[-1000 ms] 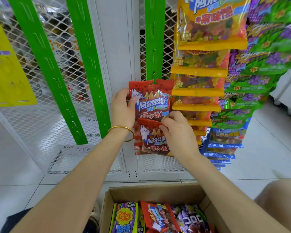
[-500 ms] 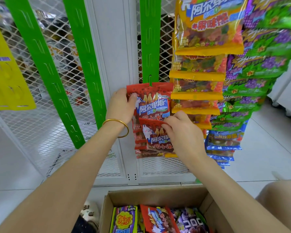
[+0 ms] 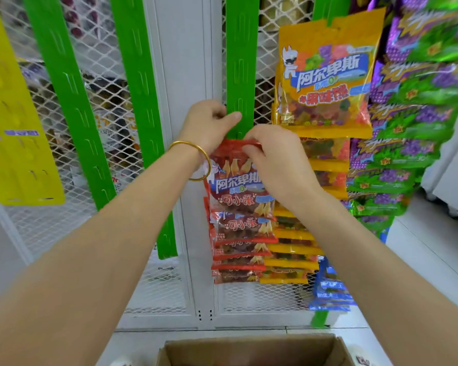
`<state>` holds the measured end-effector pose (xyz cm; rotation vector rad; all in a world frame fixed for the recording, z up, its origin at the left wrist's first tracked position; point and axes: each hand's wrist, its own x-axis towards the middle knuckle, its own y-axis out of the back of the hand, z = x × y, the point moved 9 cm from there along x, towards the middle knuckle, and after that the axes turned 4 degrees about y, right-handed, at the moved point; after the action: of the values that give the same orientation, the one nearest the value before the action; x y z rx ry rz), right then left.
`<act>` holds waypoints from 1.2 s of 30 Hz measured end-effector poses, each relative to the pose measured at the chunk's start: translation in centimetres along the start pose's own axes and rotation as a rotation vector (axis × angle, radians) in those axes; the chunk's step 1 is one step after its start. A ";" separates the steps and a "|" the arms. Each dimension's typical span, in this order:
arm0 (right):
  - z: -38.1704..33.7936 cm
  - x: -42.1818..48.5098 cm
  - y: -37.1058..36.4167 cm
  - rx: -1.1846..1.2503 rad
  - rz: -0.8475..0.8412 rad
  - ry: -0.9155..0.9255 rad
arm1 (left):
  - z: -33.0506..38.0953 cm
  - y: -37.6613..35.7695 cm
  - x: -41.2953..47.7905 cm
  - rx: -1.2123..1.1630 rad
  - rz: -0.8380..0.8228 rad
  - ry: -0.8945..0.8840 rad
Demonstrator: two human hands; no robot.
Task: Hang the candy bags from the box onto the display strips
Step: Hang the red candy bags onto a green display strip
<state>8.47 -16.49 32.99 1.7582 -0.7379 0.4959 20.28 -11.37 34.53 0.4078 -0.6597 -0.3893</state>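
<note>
A red candy bag (image 3: 237,180) hangs topmost in a column of several red bags on the middle green display strip (image 3: 239,75). My left hand (image 3: 209,122), with a gold bangle on the wrist, grips the strip just above that bag, thumb across the strip's front. My right hand (image 3: 273,157) pinches the top edge of the red bag at the strip. The cardboard box (image 3: 249,350) sits open at the bottom of the view; its contents are out of sight.
Two bare green strips (image 3: 66,96) (image 3: 140,96) and a yellow strip (image 3: 13,143) hang at the left on white mesh panels. Yellow bags (image 3: 325,83), green-purple bags (image 3: 421,128) and blue bags (image 3: 328,289) fill strips at the right. White floor lies below.
Both hands rose from the bag's sides to its top edge at the strip. The left hand let go of the bag and took the strip. The view tilted up, hiding the box's contents.
</note>
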 end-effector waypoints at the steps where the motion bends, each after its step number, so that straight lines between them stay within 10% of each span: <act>1: 0.0 0.6 0.3 0.018 0.035 -0.014 | 0.0 0.2 0.2 0.019 -0.014 0.007; 36: -0.6 2.0 -1.0 -0.114 0.255 -0.141 | -0.8 1.7 -0.5 -0.083 -0.127 0.146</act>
<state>10.57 -16.21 33.79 1.6125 -1.0778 0.4926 20.78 -9.47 34.51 0.3964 -0.4749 -0.5011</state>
